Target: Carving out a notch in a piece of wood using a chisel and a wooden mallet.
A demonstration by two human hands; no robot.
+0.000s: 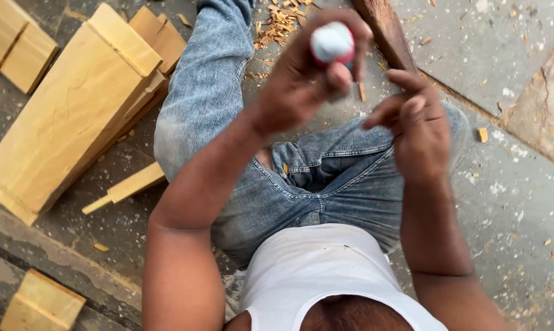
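Observation:
My left hand (304, 76) is raised in front of me, fingers wrapped around a small white container with a red band (332, 43), its round end facing the camera. My right hand (418, 125) hovers just to the right of it, fingers pinched together on something thin that I cannot make out. Both hands are above my lap, over blue jeans (326, 184). I sit on a stone floor.
A stack of pale wooden boards (75, 104) lies on the floor at the left, a small tenoned wood piece (127, 187) beside it, another block (41, 303) at the bottom left. Wood shavings (280, 21) lie at the top. A dark wooden piece (384, 30) slants at the upper right.

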